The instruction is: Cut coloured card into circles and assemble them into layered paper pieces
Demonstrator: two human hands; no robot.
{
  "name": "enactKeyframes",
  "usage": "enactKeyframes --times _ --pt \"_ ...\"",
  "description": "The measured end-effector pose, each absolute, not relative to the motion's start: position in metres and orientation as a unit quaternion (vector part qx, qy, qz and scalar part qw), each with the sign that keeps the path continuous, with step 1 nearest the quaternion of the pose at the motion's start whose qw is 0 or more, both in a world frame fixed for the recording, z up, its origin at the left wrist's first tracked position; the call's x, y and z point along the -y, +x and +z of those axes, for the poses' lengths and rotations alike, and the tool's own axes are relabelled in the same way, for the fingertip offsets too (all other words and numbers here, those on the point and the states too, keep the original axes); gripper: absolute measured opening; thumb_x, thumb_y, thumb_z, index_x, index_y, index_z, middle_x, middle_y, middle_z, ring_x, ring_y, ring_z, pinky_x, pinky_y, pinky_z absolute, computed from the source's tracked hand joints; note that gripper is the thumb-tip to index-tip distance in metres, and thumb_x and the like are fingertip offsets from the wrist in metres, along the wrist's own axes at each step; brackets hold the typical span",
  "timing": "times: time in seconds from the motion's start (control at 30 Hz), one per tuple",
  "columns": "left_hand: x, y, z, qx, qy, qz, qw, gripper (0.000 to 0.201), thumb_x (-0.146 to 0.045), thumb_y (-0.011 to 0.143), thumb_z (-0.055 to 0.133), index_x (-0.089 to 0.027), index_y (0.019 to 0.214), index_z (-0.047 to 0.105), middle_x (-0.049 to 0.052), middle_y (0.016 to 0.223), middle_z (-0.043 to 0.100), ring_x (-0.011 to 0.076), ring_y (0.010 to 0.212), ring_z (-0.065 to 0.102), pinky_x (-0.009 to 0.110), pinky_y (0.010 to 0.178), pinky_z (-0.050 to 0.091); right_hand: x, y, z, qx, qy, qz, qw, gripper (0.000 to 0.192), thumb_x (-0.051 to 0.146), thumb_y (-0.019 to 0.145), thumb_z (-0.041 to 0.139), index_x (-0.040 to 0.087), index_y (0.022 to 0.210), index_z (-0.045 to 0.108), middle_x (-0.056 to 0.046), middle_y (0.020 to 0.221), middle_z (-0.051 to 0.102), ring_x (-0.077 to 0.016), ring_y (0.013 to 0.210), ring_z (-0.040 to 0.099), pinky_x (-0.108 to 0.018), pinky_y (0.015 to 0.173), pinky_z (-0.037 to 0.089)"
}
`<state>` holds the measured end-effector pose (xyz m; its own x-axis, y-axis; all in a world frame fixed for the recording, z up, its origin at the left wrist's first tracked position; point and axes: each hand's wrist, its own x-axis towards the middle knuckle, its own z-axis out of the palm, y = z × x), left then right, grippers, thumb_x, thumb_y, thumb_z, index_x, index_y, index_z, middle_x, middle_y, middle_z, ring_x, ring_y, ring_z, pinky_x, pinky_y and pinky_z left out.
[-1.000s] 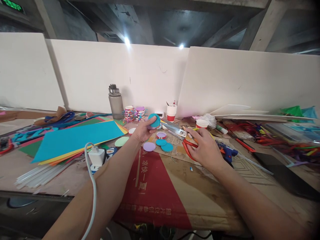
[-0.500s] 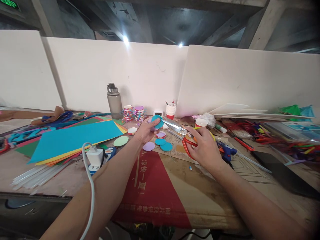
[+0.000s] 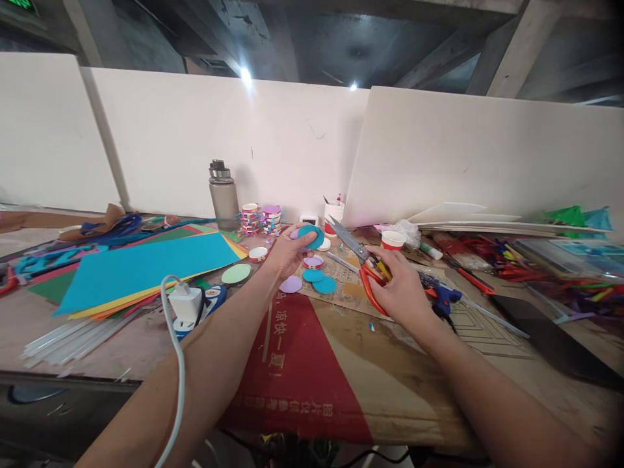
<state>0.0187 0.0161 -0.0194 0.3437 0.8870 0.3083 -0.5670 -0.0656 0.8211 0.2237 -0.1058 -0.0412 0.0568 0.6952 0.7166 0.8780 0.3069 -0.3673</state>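
Note:
My left hand [image 3: 287, 252] holds a small teal paper disc [image 3: 311, 235] above the table, with a bit of purple paper behind it. My right hand [image 3: 398, 286] grips red-handled scissors [image 3: 364, 263], lifted off the table with the steel blades pointing up and left toward the disc. Below the hands lie two teal discs [image 3: 319, 281], a purple disc [image 3: 291, 284], a pale green disc [image 3: 236, 273] and a red-rimmed cup ring [image 3: 313, 262] on a piece of cardboard.
Coloured paper sheets [image 3: 141, 266] lie at left with clear glue sticks [image 3: 68, 341] and a white charger [image 3: 186, 303] with cable. A grey bottle [image 3: 223, 195], stacked rings [image 3: 262, 221], paper cups [image 3: 392, 240], a blue glue gun [image 3: 441, 296] and craft sticks [image 3: 546, 270] stand around. White boards back the table.
My right hand closed on the scissors and raised them from the table, blades tipping upward. The left hand with the teal disc shifted slightly right.

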Motion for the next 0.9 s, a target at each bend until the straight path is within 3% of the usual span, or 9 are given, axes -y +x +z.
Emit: enactKeyframes --times 0.1,0.27,0.4,0.57,0.73,0.83,0.9 --pt "-0.017 0.018 -0.021 -0.174 0.481 0.553 0.658 0.045 -0.023 0.052 0.093 -0.016 0.085 0.063 -0.001 0.074 0.065 0.0103 0.061 0.06 0.019 0.045 0.044 0.095 0.233 -0.051 0.673 -0.62 -0.086 0.393 0.039 0.03 0.084 0.057 0.019 0.121 0.064 -0.012 0.108 0.067 -0.0264 0.099 0.063 -0.04 0.088 0.05" --pt "-0.022 0.021 -0.025 -0.187 0.468 0.561 0.656 0.048 -0.023 0.049 0.094 -0.015 0.084 0.063 0.0 0.076 0.068 0.0115 0.062 0.063 0.023 0.053 0.052 0.085 0.238 -0.067 0.656 -0.713 -0.041 0.243 0.033 0.028 0.081 0.063 0.017 0.112 0.068 -0.014 0.1 0.07 -0.0271 0.089 0.066 -0.037 0.079 0.051" --pt "-0.025 0.022 -0.025 -0.208 0.436 0.587 0.65 0.047 -0.021 0.048 0.094 -0.014 0.082 0.062 -0.001 0.07 0.066 0.0118 0.059 0.062 0.024 0.052 0.051 0.087 0.23 -0.07 0.664 -0.727 -0.036 0.171 0.034 0.028 0.082 0.063 0.015 0.113 0.067 -0.017 0.098 0.071 -0.0291 0.089 0.067 -0.036 0.077 0.049" --pt "-0.023 0.022 -0.022 -0.241 0.407 0.605 0.641 0.053 -0.023 0.041 0.096 -0.013 0.082 0.063 -0.002 0.066 0.064 0.0117 0.056 0.059 0.024 0.048 0.049 0.096 0.223 -0.061 0.683 -0.713 -0.077 0.142 0.029 0.034 0.085 0.062 0.015 0.106 0.069 -0.019 0.098 0.071 -0.0308 0.092 0.067 -0.038 0.079 0.049" --pt "-0.022 0.022 -0.017 -0.227 0.398 0.602 0.654 0.049 -0.022 0.043 0.095 -0.014 0.079 0.062 -0.001 0.068 0.064 0.0114 0.059 0.06 0.023 0.049 0.048 0.108 0.256 -0.032 0.626 -0.759 -0.066 0.169 0.033 0.037 0.095 0.045 0.017 0.106 0.069 -0.015 0.105 0.071 -0.0264 0.098 0.067 -0.035 0.085 0.047" --pt "-0.023 0.023 -0.017 -0.223 0.39 0.61 0.653 0.048 -0.02 0.043 0.094 -0.014 0.077 0.061 -0.001 0.068 0.064 0.0118 0.059 0.06 0.023 0.049 0.048 0.12 0.292 -0.026 0.553 -0.818 -0.099 0.12 0.039 0.043 0.093 0.049 0.012 0.105 0.069 -0.02 0.106 0.07 -0.0314 0.104 0.065 -0.037 0.086 0.047" --pt "-0.024 0.025 -0.017 -0.215 0.389 0.614 0.652 0.048 -0.021 0.042 0.094 -0.014 0.077 0.062 -0.001 0.068 0.064 0.0117 0.058 0.059 0.024 0.049 0.048 0.128 0.312 -0.032 0.504 -0.854 -0.084 0.095 0.047 0.047 0.092 0.05 0.009 0.115 0.065 -0.023 0.107 0.07 -0.0346 0.102 0.066 -0.041 0.083 0.049"
